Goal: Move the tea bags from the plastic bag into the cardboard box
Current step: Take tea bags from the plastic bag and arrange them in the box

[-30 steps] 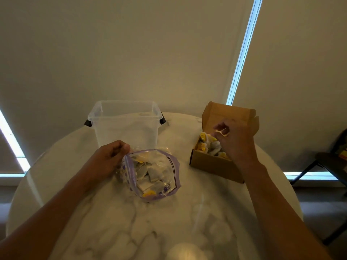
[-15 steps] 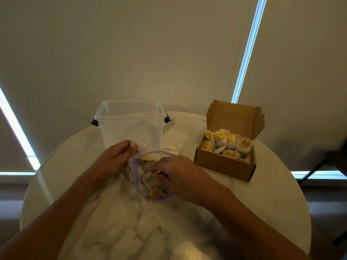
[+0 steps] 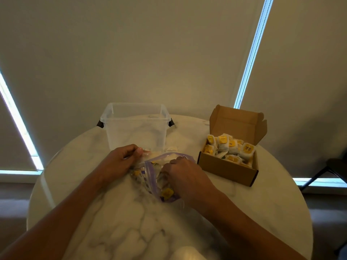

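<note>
Head view: our left hand (image 3: 120,160) is pinching the rim of the plastic bag (image 3: 150,173). Our right hand (image 3: 185,177) is lying among its tea bags (image 3: 167,193); we cannot tell its grip.

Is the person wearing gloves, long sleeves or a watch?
No. The left hand and right hand are bare, with no gloves, rings or watch showing. No sleeves come into view either.
</note>
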The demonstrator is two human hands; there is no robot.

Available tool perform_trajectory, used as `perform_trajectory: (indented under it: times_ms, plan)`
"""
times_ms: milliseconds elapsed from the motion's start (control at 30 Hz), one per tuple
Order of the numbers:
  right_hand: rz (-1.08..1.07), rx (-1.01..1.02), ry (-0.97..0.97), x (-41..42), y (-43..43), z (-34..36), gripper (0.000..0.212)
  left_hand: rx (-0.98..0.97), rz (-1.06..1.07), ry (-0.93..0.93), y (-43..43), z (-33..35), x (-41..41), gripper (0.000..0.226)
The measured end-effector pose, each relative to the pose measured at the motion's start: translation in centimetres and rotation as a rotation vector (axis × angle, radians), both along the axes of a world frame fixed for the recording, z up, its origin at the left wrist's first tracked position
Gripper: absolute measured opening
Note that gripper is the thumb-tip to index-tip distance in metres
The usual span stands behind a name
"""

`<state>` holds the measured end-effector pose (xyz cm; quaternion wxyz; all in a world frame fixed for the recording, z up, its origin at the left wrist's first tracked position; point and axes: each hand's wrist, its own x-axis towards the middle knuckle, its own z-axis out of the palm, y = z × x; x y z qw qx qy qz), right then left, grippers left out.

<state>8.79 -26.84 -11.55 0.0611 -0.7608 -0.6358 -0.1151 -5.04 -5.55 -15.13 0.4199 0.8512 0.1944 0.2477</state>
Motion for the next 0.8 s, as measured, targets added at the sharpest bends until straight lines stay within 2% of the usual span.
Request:
perform_trajectory:
  times_ms: [67, 133, 233, 333, 667, 800]
  plan:
    - [0.118, 0.137, 0.134, 0.4, -0.6, 0.2, 0.025, 0.006, 0.007, -0.012, 0.2, -0.1, -0.1, 0.035]
    - [0.214, 0.228, 0.362, 0.9, -1.5, 0.7, 0.019, 0.016, 0.018, -0.024, 0.3, -0.2, -0.1, 0.036]
    - [0.167, 0.357, 0.713, 2.1, -2.9, 1.8, 0.017, 0.007, 0.043, -0.026, 0.2, 0.0, 0.0, 0.034]
    - [0.073, 0.427, 0.917, 3.7, -3.5, 2.3, 0.018, 0.008, 0.059, -0.014, 0.0, 0.1, 0.2, 0.031]
    - [0.062, 0.457, 1.199, 4.7, -4.1, 2.8, 0.026, -0.018, 0.071, -0.012, -0.5, 0.3, 0.0, 0.035]
    - [0.083, 0.447, 1.303, 4.8, -4.4, 2.9, 0.015, -0.013, 0.066, -0.023, -0.3, 0.0, 0.1, 0.040]
